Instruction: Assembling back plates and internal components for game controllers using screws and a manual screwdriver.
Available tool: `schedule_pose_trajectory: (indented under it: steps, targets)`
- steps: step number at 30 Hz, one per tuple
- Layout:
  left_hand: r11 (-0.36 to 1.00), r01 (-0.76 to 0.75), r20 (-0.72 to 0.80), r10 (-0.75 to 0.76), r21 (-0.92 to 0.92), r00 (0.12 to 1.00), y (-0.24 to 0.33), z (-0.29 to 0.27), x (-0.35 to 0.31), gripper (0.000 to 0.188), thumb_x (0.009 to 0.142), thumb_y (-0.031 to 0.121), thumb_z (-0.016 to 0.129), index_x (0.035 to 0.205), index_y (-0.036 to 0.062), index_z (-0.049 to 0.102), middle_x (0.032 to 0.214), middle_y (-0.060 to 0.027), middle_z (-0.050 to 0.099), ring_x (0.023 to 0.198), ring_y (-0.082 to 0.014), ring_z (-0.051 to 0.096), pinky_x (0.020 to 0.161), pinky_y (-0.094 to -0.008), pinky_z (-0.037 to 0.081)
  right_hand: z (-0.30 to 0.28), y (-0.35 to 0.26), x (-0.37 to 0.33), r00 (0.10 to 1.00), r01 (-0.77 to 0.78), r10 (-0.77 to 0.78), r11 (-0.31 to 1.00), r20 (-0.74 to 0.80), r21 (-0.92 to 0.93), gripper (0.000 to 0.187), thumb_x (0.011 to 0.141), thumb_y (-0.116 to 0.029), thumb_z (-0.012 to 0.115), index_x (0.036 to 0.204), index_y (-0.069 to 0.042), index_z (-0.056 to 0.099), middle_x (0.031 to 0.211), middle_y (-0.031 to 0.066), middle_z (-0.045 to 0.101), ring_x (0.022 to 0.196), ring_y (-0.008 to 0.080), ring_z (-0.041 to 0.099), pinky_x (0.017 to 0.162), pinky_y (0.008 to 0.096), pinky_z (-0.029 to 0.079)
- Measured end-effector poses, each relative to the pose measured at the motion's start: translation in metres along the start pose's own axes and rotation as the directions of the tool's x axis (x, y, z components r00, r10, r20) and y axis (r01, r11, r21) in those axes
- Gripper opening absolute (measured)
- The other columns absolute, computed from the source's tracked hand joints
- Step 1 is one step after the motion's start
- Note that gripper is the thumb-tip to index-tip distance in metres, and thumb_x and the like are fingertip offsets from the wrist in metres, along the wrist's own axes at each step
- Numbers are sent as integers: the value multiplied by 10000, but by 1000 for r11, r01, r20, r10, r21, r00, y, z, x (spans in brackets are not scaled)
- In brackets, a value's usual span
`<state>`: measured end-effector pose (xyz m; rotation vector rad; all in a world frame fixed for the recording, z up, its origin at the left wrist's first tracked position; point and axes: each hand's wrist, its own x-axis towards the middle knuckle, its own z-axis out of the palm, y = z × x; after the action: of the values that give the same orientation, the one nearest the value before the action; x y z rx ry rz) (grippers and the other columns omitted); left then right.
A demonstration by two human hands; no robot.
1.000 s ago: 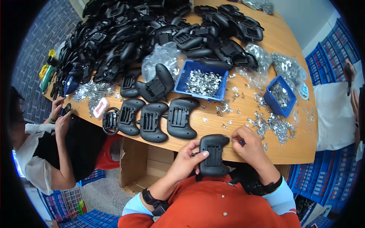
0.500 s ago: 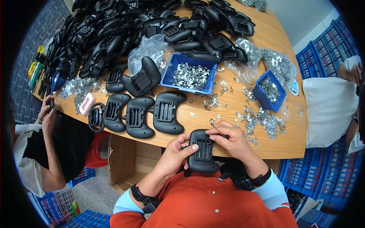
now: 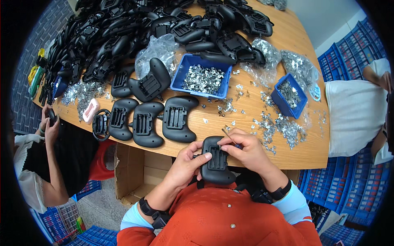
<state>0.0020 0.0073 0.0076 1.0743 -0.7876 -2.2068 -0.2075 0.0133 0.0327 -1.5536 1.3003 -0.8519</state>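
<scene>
My left forearm rises from below toward the right, its grip [image 3: 189, 163] closed on a black game controller [image 3: 217, 162], thumb pressed across the face, fingers along the left side. My right forearm angles inward from the other side; its grip [image 3: 249, 153] pinches a slender tool [image 3: 227, 134], the shaft slanting up and to the left. Whether a small part is also pinched there, I cannot tell.

Containers: a larger blue bin [image 3: 219, 94] holds a heap of small silver metal pieces [image 3: 201, 80]; a smaller blue bin [image 3: 282, 106], tilted in view, holds similar pieces. Both stand on the wooden tabletop [image 3: 314, 153], with loose pieces scattered between and below them.

The controller sits between my two grips at the tabletop's near edge, its open battery compartment facing up, my right fingertips [image 3: 225, 148] at that compartment's upper end.
</scene>
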Motion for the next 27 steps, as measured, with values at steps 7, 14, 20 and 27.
schedule_pose_trajectory:
  steps: [7,14,20,27]
  targets:
    - [1000,5,33,-5,-27,999,0,-2,-1,370,902,98,618,1239,-2,501,937,-39,621,536,-38,540,417,-170,425,6,1,1,999,50,-51,995,-8,-88,125,795,-32,669,914,2,655,840,107,615,779,234,620,699,323,482]
    - [997,20,65,-16,-72,998,0,-4,-2,399,885,81,602,1261,8,489,937,-23,630,558,-35,544,432,-167,421,18,-2,-3,983,150,-169,965,-70,-215,82,797,-31,654,868,-15,615,806,117,578,749,305,616,647,374,489]
    - [992,41,121,-26,-119,992,-2,-10,-1,410,890,95,592,1277,15,482,910,-12,634,577,-32,549,437,-175,407,20,0,-4,976,184,-206,956,-75,-229,119,767,12,670,876,-20,636,810,98,587,741,250,609,650,329,483]
    - [991,50,136,-33,-123,990,-2,-11,-1,429,891,105,600,1293,19,478,901,-10,641,579,-29,547,436,-178,377,22,3,-4,973,200,-224,938,-57,-283,111,771,-7,682,870,-21,634,807,97,587,743,254,608,645,337,478]
